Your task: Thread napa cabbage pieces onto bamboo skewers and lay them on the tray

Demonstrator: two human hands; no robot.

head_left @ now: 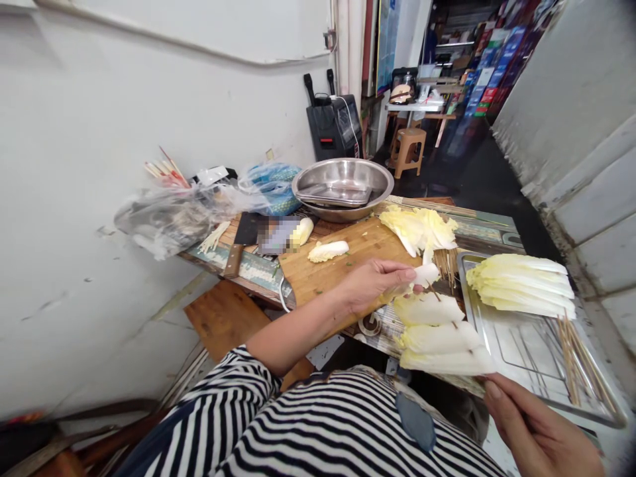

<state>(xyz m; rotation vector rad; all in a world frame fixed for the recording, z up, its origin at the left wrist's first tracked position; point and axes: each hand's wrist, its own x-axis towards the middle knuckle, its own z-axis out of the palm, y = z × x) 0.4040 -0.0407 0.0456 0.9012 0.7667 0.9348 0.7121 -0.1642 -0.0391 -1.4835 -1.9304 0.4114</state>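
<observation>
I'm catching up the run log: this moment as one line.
left hand: holding cabbage leaf | right hand: pinching skewer | skewer: threaded leaves | tray: stacked leaves, loose skewers

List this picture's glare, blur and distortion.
Head view: glints on the bowl and tray; head view: left hand fairly sharp, far boxes softer; head view: pixelated patch adjoining the knife; head view: edges look stretched, right corners darkened.

Bright, soft light spread over the white wall (149,99), glinting on the steel bowl (338,214) and metal tray (489,334), while distant boxes (491,73) looked dim and blurred, the edges stretched, and pixelation masked a patch by the cleaver (246,228).
</observation>
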